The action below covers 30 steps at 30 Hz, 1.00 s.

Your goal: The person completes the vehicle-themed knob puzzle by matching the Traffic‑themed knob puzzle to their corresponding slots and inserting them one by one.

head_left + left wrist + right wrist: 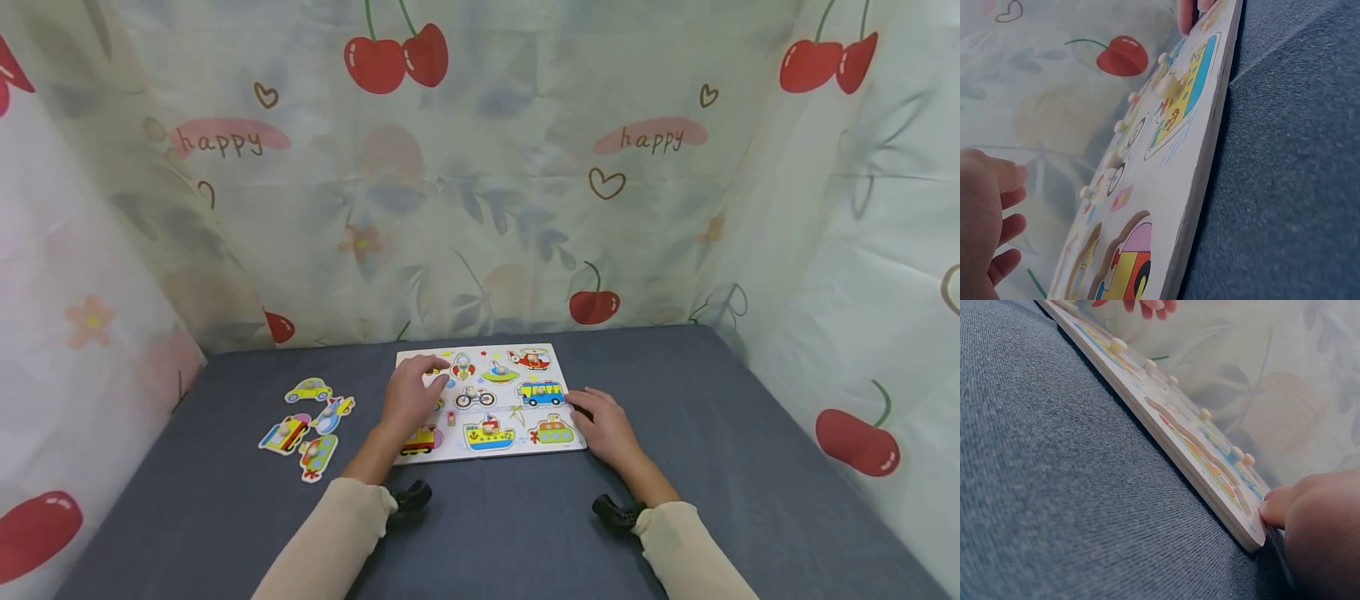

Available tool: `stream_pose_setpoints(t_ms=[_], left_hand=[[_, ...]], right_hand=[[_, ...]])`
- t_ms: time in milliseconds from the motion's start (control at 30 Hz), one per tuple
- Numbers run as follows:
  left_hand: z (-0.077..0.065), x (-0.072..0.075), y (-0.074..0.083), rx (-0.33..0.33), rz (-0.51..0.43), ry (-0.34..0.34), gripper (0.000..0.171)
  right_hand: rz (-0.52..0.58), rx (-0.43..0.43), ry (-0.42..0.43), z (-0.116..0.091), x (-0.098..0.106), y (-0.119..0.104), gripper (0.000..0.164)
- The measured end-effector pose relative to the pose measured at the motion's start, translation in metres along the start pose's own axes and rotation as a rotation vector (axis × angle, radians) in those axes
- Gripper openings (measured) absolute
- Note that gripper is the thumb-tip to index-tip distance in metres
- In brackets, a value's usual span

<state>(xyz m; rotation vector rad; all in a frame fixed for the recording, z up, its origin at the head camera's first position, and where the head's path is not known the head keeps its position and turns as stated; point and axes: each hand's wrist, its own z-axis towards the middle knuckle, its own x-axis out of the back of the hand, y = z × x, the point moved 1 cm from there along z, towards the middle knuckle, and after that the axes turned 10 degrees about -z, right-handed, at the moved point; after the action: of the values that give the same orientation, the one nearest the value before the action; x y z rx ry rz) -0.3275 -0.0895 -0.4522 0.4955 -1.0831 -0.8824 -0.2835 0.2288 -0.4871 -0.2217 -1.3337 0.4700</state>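
A wooden knob puzzle board (pixel 495 452) with vehicle pictures lies on the dark cloth. My left hand (pixel 408 398) hovers over its left side, fingers loosely bent and nothing between them; in the left wrist view the fingers (pixel 1013 226) stand apart. This hand partly hides pictures on that side. My right hand (pixel 606 429) rests at the board's right edge, fingertips touching it; in the right wrist view a fingertip (pixel 1269 509) lies at the corner. Knobbed pieces include the ship (pixel 489 436), bus (pixel 542 393) and bicycle (pixel 475 398). Bare recesses show the train (pixel 422 441) and submarine (pixel 552 430).
Left of the board lie loose pieces: a yellow car (pixel 308 390), a blue and yellow airplane (pixel 331 414), a train piece (pixel 285 434) and a green submarine piece (pixel 318 457), close together. A patterned curtain (pixel 480 208) encloses the table's back and sides.
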Motion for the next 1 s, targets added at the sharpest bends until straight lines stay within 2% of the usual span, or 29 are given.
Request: stream_pose_setpoints(t_ms=[233,467,700,1000], left_hand=[[-0.012,0.011,-0.001,-0.023,0.012,-0.013,0.014],[-0.025,0.021,-0.002,-0.029,0.037,-0.062,0.014],[-0.036,0.032,-0.003,-0.074,0.061,-0.067,0.015],[-0.042,0.050,-0.014,-0.051,0.101,-0.102,0.016]], right_hand=[[0.004,0.008,0.005,-0.001,0.000,0.000,0.036],[0.014,-0.005,0.004,-0.001,-0.003,0.002,0.037],[0.014,-0.007,0.004,0.000,-0.004,0.003,0.037],[0.014,0.001,0.007,0.000,-0.001,0.001,0.036]])
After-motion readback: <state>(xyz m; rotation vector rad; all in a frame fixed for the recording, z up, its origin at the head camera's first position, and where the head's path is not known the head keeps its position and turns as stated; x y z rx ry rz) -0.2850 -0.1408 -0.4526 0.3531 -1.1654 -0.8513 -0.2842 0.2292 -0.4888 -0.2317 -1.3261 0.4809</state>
